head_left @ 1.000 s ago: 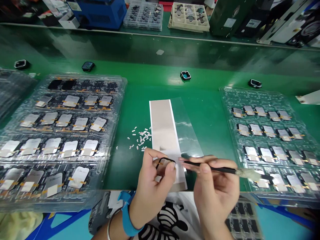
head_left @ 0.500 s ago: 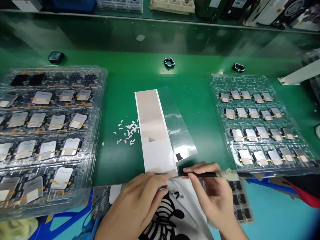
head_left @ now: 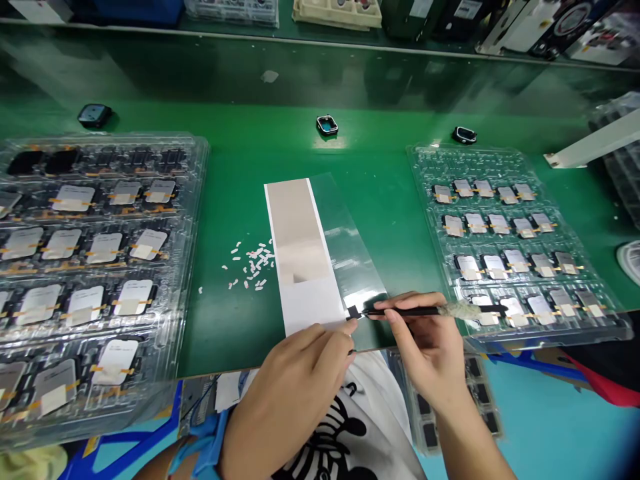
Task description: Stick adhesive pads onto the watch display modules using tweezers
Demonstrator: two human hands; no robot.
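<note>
My right hand [head_left: 430, 340] grips a slim black tool [head_left: 417, 311] with a frayed, pale wrapping round its shaft. The tool's tip is at the right edge of a small black square [head_left: 353, 311] on the clear film [head_left: 353, 247]. Just below that square, my left hand [head_left: 300, 380] is closed, with fingertips at the lower end of a white-and-beige strip sheet [head_left: 300, 233]. A bit of something dark shows under the left fingers; the rest of it is hidden.
Clear trays hold rows of small screen modules: the left tray [head_left: 197, 220] and the right tray [head_left: 425, 193]. Small white scraps [head_left: 257, 260] lie left of the sheet. Behind are a watch frame [head_left: 327, 125], a dark watch case [head_left: 95, 115] and another frame [head_left: 465, 135].
Both hands have moved up, away from the bench's near edge. The tool's tip has gone from the left fingertips to the black square. The view has shifted slightly.
</note>
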